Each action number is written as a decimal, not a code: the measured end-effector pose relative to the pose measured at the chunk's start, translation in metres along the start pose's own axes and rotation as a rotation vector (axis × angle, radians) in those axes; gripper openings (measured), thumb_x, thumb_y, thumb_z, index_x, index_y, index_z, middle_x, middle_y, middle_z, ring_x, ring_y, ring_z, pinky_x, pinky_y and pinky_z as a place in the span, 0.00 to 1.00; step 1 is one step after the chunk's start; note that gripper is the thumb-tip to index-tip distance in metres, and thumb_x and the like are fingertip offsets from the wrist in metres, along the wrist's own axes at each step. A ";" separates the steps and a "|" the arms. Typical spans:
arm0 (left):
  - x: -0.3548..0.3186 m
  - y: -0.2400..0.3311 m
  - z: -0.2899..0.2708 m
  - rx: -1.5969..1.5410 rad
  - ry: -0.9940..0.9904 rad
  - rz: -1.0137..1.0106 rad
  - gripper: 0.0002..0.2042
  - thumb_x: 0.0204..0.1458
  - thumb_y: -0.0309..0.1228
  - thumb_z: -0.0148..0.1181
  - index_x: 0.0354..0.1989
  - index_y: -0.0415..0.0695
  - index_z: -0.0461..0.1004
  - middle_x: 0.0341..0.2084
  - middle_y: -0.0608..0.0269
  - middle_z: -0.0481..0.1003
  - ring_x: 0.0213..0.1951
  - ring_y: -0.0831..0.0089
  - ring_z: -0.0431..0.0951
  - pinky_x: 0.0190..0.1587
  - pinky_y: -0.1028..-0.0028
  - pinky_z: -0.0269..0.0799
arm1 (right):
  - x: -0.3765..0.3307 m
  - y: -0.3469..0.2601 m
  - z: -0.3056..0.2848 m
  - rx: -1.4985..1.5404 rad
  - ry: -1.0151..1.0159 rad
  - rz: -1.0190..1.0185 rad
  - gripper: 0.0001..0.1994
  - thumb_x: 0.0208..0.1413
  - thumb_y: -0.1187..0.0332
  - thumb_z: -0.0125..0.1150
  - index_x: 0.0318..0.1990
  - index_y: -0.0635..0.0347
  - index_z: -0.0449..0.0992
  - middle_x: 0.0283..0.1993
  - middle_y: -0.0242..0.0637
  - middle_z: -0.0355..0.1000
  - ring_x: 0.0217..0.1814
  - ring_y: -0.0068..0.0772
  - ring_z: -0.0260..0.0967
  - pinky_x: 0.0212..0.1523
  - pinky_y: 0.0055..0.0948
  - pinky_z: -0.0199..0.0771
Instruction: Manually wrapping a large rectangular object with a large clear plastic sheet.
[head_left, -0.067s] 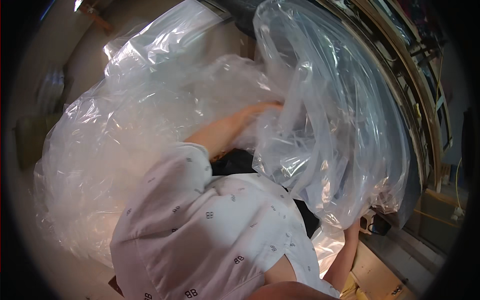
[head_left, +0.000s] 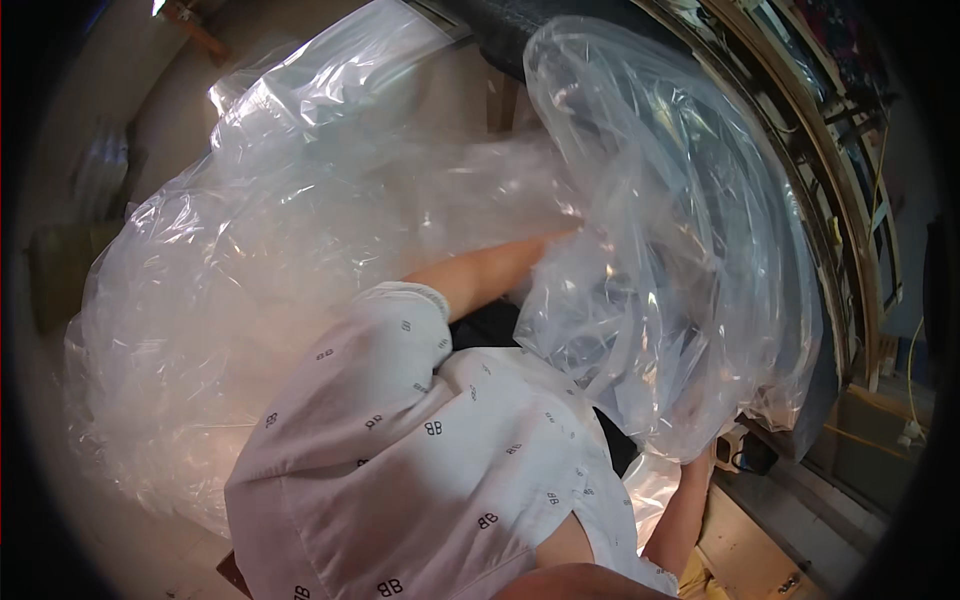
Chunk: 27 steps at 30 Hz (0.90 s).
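A large mass of clear plastic film (head_left: 230,260) billows across the left and middle. On the right it gathers into loose, crumpled folds (head_left: 680,230). My left arm reaches out of a white sleeve to these folds, and my left hand (head_left: 562,238) meets their left edge. Its fingers are hidden and smeared there. Low on the right, my right hand (head_left: 701,467) is at the bottom edge of the same folds. The film covers its fingers, so its grip does not show.
Behind the film on the right run long curved-looking rails (head_left: 815,190). A black surface (head_left: 500,40) stands at the top middle. Beside my right forearm are a wooden board (head_left: 750,545) and a small white and black object (head_left: 745,450). A yellow cord (head_left: 912,375) hangs at far right.
My left arm has moved a little to the right. The folds on the right have shifted slightly right and down. My right arm has barely moved.
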<state>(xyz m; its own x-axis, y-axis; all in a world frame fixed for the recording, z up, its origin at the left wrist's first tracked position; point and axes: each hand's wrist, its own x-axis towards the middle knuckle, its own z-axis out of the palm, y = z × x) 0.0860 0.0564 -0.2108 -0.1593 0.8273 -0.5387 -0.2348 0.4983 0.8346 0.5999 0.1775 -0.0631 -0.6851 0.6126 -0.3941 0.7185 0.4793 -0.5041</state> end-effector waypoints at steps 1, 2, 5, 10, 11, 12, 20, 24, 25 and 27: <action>-0.009 -0.001 0.003 -0.002 0.026 -0.008 0.34 0.50 0.57 0.42 0.60 0.46 0.53 0.57 0.52 0.57 0.57 0.58 0.58 0.54 0.59 0.56 | 0.017 -0.028 0.007 0.035 -0.019 -0.066 0.32 0.36 0.73 0.59 0.55 0.64 0.58 0.53 0.49 0.58 0.56 0.46 0.55 0.57 0.33 0.54; -0.019 -0.003 0.005 -0.004 0.055 -0.015 0.34 0.50 0.57 0.42 0.60 0.46 0.53 0.57 0.52 0.57 0.57 0.58 0.58 0.54 0.59 0.56 | 0.028 -0.053 0.014 0.070 -0.040 -0.135 0.31 0.36 0.73 0.58 0.54 0.64 0.59 0.53 0.49 0.59 0.56 0.46 0.56 0.56 0.33 0.54; -0.036 -0.004 0.014 0.014 0.098 -0.037 0.34 0.50 0.57 0.42 0.60 0.46 0.53 0.57 0.52 0.57 0.57 0.59 0.58 0.54 0.59 0.56 | 0.055 -0.112 0.022 0.185 -0.070 -0.306 0.29 0.36 0.74 0.58 0.51 0.64 0.60 0.51 0.48 0.60 0.54 0.46 0.57 0.54 0.33 0.56; -0.063 0.013 0.034 0.197 0.034 -0.126 0.34 0.50 0.57 0.42 0.60 0.46 0.53 0.57 0.52 0.57 0.57 0.59 0.58 0.54 0.59 0.57 | 0.090 -0.182 0.009 0.480 0.024 -0.479 0.25 0.35 0.75 0.57 0.48 0.64 0.63 0.47 0.48 0.63 0.51 0.45 0.59 0.52 0.33 0.58; -0.067 0.017 0.042 0.250 -0.007 -0.141 0.34 0.50 0.57 0.43 0.60 0.46 0.53 0.57 0.52 0.57 0.57 0.59 0.58 0.54 0.59 0.57 | 0.094 -0.193 0.004 0.537 0.074 -0.495 0.24 0.35 0.75 0.57 0.47 0.64 0.64 0.46 0.47 0.63 0.50 0.45 0.59 0.51 0.33 0.58; -0.072 0.021 0.046 0.304 -0.036 -0.155 0.34 0.50 0.57 0.43 0.60 0.46 0.53 0.57 0.52 0.57 0.57 0.59 0.58 0.54 0.59 0.57 | 0.091 -0.199 0.003 0.591 0.122 -0.523 0.24 0.35 0.75 0.56 0.46 0.64 0.64 0.46 0.47 0.64 0.49 0.44 0.60 0.50 0.33 0.58; -0.087 0.088 0.071 0.778 -0.217 -0.120 0.33 0.50 0.56 0.43 0.59 0.46 0.53 0.57 0.52 0.57 0.57 0.59 0.58 0.54 0.59 0.57 | 0.138 -0.235 -0.042 0.819 0.651 -0.884 0.19 0.34 0.77 0.55 0.40 0.64 0.69 0.40 0.46 0.67 0.45 0.43 0.63 0.46 0.33 0.62; -0.106 0.138 0.054 0.962 -0.152 -0.057 0.33 0.51 0.56 0.43 0.59 0.46 0.54 0.57 0.53 0.57 0.57 0.59 0.58 0.54 0.59 0.57 | 0.170 -0.246 -0.080 0.820 0.837 -1.219 0.16 0.34 0.77 0.54 0.37 0.64 0.71 0.37 0.45 0.69 0.42 0.42 0.65 0.44 0.32 0.63; -0.110 0.149 0.053 0.996 -0.134 -0.038 0.33 0.51 0.56 0.43 0.59 0.46 0.54 0.57 0.53 0.57 0.57 0.59 0.58 0.54 0.59 0.57 | 0.169 -0.252 -0.080 0.804 0.872 -1.303 0.16 0.34 0.78 0.53 0.36 0.64 0.72 0.36 0.45 0.70 0.41 0.42 0.65 0.43 0.32 0.64; -0.118 0.166 0.057 1.053 -0.101 -0.006 0.33 0.51 0.56 0.43 0.59 0.45 0.54 0.57 0.53 0.57 0.57 0.59 0.58 0.54 0.59 0.57 | 0.170 -0.268 -0.080 0.764 0.926 -1.464 0.15 0.34 0.78 0.53 0.35 0.64 0.73 0.35 0.45 0.71 0.40 0.42 0.66 0.42 0.32 0.64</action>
<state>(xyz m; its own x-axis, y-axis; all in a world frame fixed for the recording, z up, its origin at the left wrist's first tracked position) 0.1198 0.0567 -0.0020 -0.0686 0.8178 -0.5714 0.7223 0.4358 0.5370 0.3004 0.2040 0.0666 -0.1654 0.2599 0.9514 -0.6680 0.6802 -0.3020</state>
